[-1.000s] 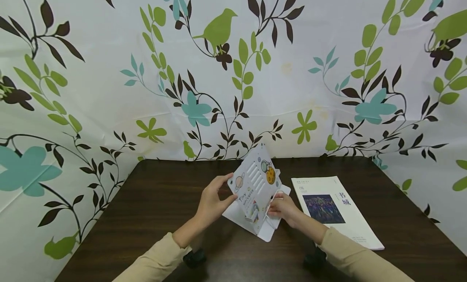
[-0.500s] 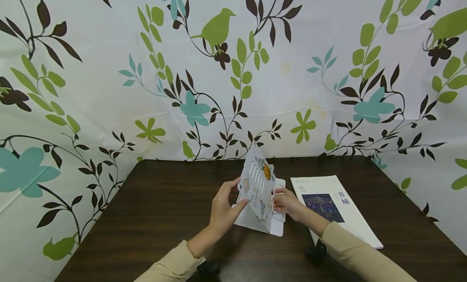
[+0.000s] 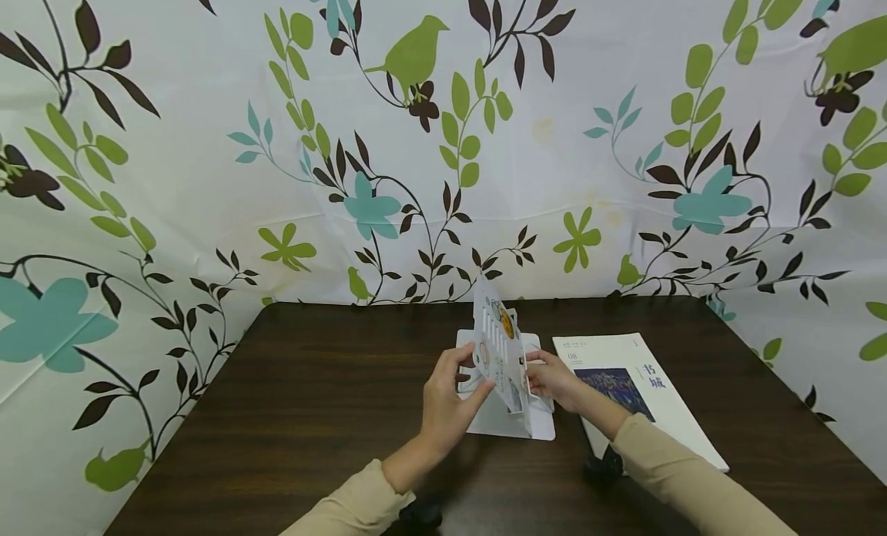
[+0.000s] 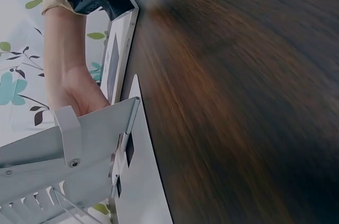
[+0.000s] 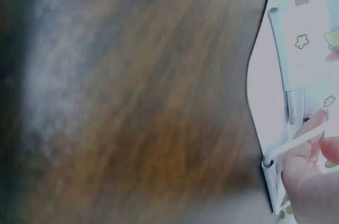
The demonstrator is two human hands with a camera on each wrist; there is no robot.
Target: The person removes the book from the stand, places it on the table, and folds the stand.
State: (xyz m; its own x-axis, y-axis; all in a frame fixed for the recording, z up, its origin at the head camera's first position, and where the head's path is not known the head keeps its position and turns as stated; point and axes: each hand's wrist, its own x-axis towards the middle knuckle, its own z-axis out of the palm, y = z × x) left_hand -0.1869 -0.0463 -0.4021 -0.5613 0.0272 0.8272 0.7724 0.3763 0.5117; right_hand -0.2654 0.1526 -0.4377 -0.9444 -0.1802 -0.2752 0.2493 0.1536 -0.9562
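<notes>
Near the middle of the dark table, a white metal book stand (image 3: 497,347) with printed planet pictures has its slotted panel raised from its flat base (image 3: 499,422). The panel appears almost edge-on in the head view. My left hand (image 3: 446,401) holds the panel's left edge between thumb and fingers. On the right side, my right hand (image 3: 554,378) pinches a white wire arm (image 5: 299,144) of the stand. The left wrist view shows a plain grey metal face (image 4: 95,139) with a bracket and slots, the right hand (image 4: 79,89) partly hidden beyond it.
A white book (image 3: 665,405) with a dark picture on its cover lies right of the stand, partly under the right forearm. Patterned cloth (image 3: 443,135) hangs behind the table's far edge (image 3: 388,305). A black wrist device (image 3: 603,467) sits below the right sleeve.
The stand has turned and shifted slightly right, its panel going from face-on to nearly edge-on. My left hand has moved right along with it; my right hand has shifted slightly up and right.
</notes>
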